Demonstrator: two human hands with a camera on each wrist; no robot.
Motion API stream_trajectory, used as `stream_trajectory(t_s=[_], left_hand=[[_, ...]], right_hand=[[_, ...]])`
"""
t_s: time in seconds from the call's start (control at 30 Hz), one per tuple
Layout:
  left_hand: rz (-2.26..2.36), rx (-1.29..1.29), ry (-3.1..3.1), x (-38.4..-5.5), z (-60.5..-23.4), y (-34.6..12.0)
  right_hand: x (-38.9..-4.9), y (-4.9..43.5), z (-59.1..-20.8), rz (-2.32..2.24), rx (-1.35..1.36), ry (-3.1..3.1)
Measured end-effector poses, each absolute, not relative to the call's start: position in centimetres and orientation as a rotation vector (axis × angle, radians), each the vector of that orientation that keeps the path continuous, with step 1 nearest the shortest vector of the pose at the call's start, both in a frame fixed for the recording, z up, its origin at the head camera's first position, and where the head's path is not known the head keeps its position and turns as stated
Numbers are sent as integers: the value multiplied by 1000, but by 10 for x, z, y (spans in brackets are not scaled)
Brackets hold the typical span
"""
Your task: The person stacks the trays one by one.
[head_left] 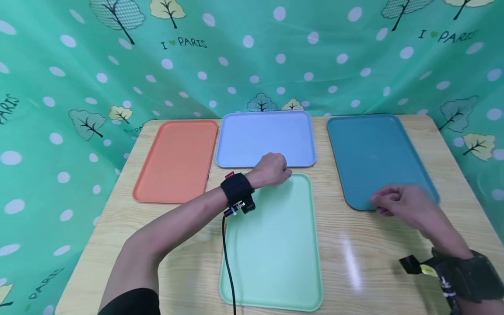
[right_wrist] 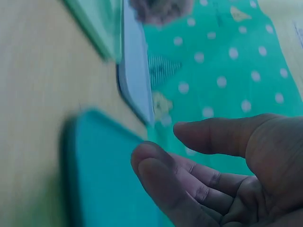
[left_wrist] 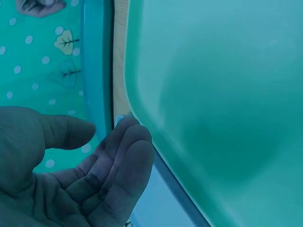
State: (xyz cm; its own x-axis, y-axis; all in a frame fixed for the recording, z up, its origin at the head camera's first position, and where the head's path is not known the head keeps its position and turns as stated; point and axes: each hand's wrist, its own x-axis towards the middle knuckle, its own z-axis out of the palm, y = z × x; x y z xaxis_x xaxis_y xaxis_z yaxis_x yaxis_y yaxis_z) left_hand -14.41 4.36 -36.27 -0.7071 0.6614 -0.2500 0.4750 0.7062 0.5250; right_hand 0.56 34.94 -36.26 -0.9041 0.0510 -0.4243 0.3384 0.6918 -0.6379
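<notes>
My left hand (head_left: 271, 169) hovers over the far edge of a light green tray (head_left: 271, 249), close to the near edge of a periwinkle blue tray (head_left: 264, 133). In the left wrist view its fingers (left_wrist: 132, 170) are loosely bent, the thumb stands apart, and nothing lies between them. Over the near edge of a dark teal tray (head_left: 374, 153) is my right hand (head_left: 411, 208), slightly blurred. The right wrist view has its thumb (right_wrist: 213, 135) apart from relaxed, bent fingers (right_wrist: 165, 184), with no object held.
An orange tray (head_left: 179, 162) lies at the far left of the wooden table (head_left: 189, 267). Behind the table hangs a green dotted curtain (head_left: 244, 57). From the left wrist camera (head_left: 238, 197) a black cable (head_left: 227, 262) runs down across the light green tray.
</notes>
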Motion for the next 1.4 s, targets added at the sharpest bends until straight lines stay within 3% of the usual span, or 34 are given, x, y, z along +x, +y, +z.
stream_trajectory(t_s=[0.83, 1.4], left_hand=[[482, 858, 2471, -150, -367, 108], [458, 915, 2474, -155, -374, 125]], right_hand=[[-36, 468, -372, -717, 534, 2832], [-60, 494, -399, -741, 683, 2679]])
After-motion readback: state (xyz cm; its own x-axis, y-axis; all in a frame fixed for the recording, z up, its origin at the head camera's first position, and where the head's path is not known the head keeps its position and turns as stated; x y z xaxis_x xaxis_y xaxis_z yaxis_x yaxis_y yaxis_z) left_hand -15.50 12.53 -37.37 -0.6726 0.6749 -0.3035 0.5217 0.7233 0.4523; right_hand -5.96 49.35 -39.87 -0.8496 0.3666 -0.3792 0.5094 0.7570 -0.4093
